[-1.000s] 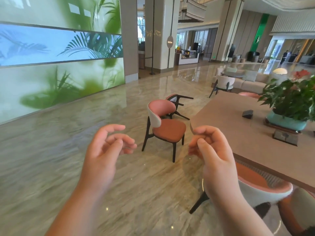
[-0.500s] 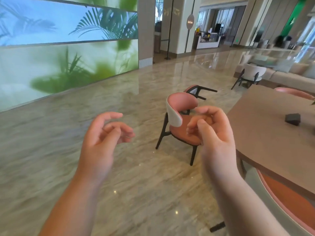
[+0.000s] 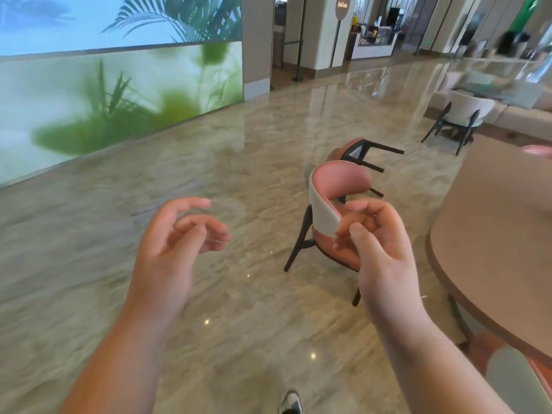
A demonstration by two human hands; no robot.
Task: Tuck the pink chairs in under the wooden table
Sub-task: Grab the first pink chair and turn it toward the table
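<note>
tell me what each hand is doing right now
left hand: open, fingers loosely curled, holding nothing
right hand: open, fingers loosely curled, holding nothing

Polished marble floor (image 3: 239, 162), 1 pink chair (image 3: 334, 210) upright, 1 tipped chair (image 3: 355, 150) behind, wooden table (image 3: 493, 222) right

Bare forearms, black-and-white shoe (image 3: 290, 404)

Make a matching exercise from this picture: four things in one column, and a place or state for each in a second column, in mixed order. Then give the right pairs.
Things:
1. upright pink chair
2. tipped-over pink chair
3. white chair
4. wooden table

Places or states:
A. lies on its side, legs pointing right
B. fills the right edge of the view
C. stands far back, near the sofas
D. stands on the floor, away from the table, white back toward the camera

Pairs: 1-D, 2-A, 3-C, 4-B
</note>
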